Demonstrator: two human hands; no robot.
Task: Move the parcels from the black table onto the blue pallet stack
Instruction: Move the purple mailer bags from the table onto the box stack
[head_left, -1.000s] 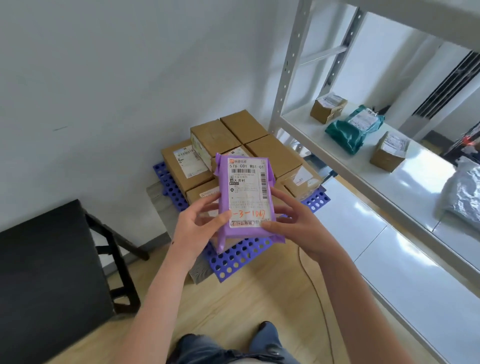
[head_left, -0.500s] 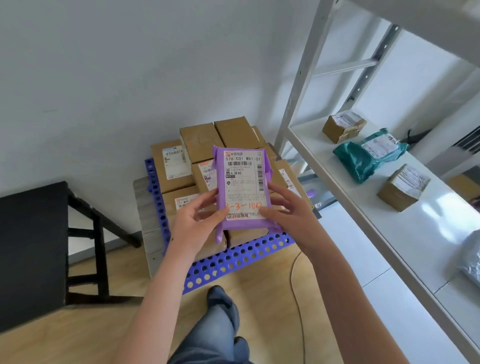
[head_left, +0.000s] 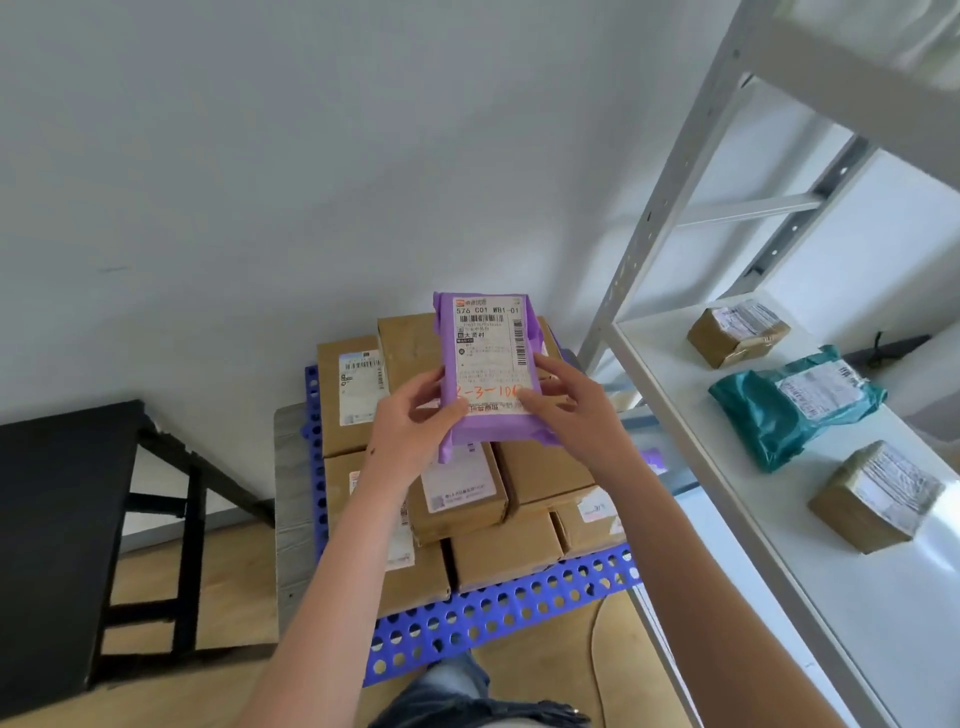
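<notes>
Against the white wall, the blue pallet stack (head_left: 498, 613) already carries cardboard parcels (head_left: 540, 480); you hold the purple parcel (head_left: 491, 371) above them, left hand (head_left: 415, 423) and right hand (head_left: 563, 402) pinching its sides, unplaced.

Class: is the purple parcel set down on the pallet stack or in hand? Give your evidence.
In hand. The left hand and right hand grip the purple parcel by its sides, above the boxes.

Both hands (head_left: 415, 421) grip a purple parcel (head_left: 488, 364) above stacked boxes (head_left: 457, 499).
</notes>
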